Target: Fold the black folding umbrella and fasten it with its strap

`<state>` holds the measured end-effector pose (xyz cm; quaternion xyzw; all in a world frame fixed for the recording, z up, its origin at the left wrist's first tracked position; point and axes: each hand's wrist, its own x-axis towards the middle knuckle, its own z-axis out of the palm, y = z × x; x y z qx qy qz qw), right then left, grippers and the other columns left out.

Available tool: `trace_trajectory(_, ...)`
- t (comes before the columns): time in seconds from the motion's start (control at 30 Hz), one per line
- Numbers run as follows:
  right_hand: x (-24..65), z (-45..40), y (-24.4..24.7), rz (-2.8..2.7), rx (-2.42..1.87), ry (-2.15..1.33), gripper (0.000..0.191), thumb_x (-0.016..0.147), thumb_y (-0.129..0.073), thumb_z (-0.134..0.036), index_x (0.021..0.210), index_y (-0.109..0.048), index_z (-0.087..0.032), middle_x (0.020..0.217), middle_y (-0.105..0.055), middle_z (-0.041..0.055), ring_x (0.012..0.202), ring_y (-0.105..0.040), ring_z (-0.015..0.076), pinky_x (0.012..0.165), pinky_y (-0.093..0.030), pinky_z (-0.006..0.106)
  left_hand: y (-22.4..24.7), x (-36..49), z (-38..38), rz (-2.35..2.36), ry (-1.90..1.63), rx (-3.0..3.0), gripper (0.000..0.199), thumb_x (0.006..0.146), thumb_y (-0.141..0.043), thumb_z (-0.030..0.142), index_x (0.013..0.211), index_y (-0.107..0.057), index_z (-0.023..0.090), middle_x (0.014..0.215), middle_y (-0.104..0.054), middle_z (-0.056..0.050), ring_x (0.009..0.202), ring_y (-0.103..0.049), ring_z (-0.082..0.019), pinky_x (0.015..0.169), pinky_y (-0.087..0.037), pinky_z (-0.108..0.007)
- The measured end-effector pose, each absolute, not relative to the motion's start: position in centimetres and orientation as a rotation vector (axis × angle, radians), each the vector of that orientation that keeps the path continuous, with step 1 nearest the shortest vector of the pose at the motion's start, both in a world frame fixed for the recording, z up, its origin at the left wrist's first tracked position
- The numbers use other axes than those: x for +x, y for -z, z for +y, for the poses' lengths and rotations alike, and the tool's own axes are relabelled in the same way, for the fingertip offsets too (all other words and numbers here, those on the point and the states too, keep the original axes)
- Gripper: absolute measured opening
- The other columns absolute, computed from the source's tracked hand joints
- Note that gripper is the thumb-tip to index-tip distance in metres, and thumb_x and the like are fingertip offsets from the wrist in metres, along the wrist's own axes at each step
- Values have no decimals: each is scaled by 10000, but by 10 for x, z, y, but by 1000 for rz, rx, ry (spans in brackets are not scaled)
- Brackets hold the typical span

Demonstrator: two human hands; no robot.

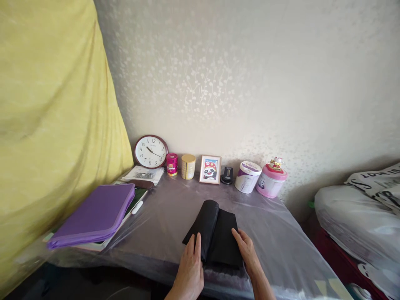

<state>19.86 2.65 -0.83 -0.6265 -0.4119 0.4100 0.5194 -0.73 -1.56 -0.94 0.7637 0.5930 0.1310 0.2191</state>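
Note:
A black, thin, fabric-like piece [225,237] lies near the front edge of the table, folded so that its left part forms a rounded roll and its right part is flat. My left hand [190,266] grips the lower left of the black folded fabric, with fingertips resting on the roll. On the other side, my right hand [248,254] holds the right edge, fingers on top and the rest of the grip partly hidden.
A purple zip folder [93,214] lies on papers at the left, beside a white pen-like object [137,207]. Along the wall stand a clock [151,151], a pink tin [171,164], a yellow can [188,166], a framed panda picture [210,169], a white tub [248,177] and a pink tub [271,181].

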Motion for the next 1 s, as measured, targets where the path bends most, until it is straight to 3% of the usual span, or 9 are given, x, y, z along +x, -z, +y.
trace_trajectory(0.1, 190, 33, 0, -957, -1444, -1025, 434, 642, -644, -535, 834, -659, -146, 709, -677, 32, 687, -637, 212, 612, -508, 283, 13, -6, -14, 1650, -362, 2099, 767, 725, -363, 55, 1418, -41, 122, 1494, -145, -113, 1360, -175, -220, 1085, -228, -349)
trace_trajectory(0.3, 162, 53, -25, -1041, -1450, -806, 445, 619, -673, -469, 922, -656, -143, 826, -691, 50, 841, -624, 235, 710, -497, 286, 14, -4, -13, 1683, -303, 2127, 789, 702, -367, 25, 1414, -38, 110, 1496, -123, -128, 1362, -167, -227, 1087, -222, -350)
trace_trajectory(0.43, 141, 70, -28, -1153, -1371, -944, 437, 676, -614, -468, 966, -632, -142, 745, -684, 38, 702, -631, 214, 605, -503, 295, 22, -2, -12, 1693, -323, 2151, 800, 682, -366, 17, 1414, -57, 103, 1495, -128, -126, 1365, -157, -223, 1090, -220, -346)
trace_trajectory(0.53, 129, 82, -20, -1231, -1367, -927, 423, 690, -601, -448, 986, -631, -147, 746, -687, 39, 700, -637, 216, 600, -504, 299, 31, -1, -9, 1693, -363, 2180, 817, 657, -378, 17, 1414, -78, 91, 1494, -124, -138, 1367, -145, -232, 1094, -215, -364)
trace_trajectory(0.8, 114, 102, -1, -1445, -1593, -728, 406, 748, -547, -365, 1092, -596, -155, 892, -687, 82, 893, -636, 234, 741, -486, 310, 54, -1, -6, 1690, -418, 2173, 652, 658, -450, 72, 1305, -380, 37, 1465, -182, -202, 1347, -204, -290, 1085, -243, -398)
trace_trajectory(1.0, 108, 106, -4, -1592, -1763, -707, 441, 773, -540, -323, 1163, -537, -118, 1087, -641, 147, 1031, -594, 245, 826, -442, 310, 51, -4, -7, 1702, -478, 2202, 580, 666, -434, 97, 1245, -447, 52, 1458, -219, -192, 1335, -246, -276, 1068, -277, -383)
